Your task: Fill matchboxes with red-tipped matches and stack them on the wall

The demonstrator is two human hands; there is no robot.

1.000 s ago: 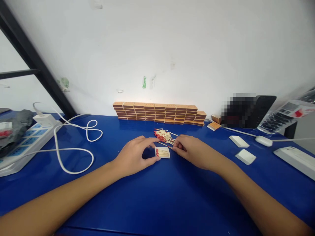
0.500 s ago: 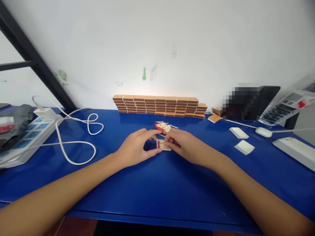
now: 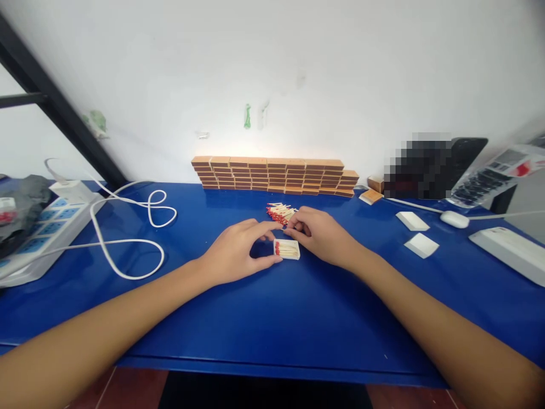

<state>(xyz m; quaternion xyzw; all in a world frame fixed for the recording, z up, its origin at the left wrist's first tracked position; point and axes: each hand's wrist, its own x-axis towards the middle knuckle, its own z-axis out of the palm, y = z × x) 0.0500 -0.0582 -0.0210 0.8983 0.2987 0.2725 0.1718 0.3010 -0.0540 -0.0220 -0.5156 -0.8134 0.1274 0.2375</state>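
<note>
A small white matchbox tray (image 3: 292,253) lies on the blue table with several red-headed matches (image 3: 286,248) in it. The thumb and fingers of my left hand (image 3: 238,253) hold the tray at its left end. Just behind the tray, my right hand (image 3: 326,236) has its thumb and index finger pinched together; whatever is between them is too small to make out. Beyond the fingertips sits a loose pile of matches (image 3: 279,213), partly covered by my right hand.
Stacked matchboxes (image 3: 272,175) line the wall. White trays (image 3: 421,245), an orange box sleeve (image 3: 370,196), a white adapter (image 3: 455,219) and a plastic-wrapped bundle (image 3: 489,176) are on the right. A power strip (image 3: 51,233) and white cable (image 3: 128,241) lie left.
My right hand has moved off the tray, back towards the match pile, uncovering the tray's right part. My left hand stays at the tray. The view has shifted slightly.
</note>
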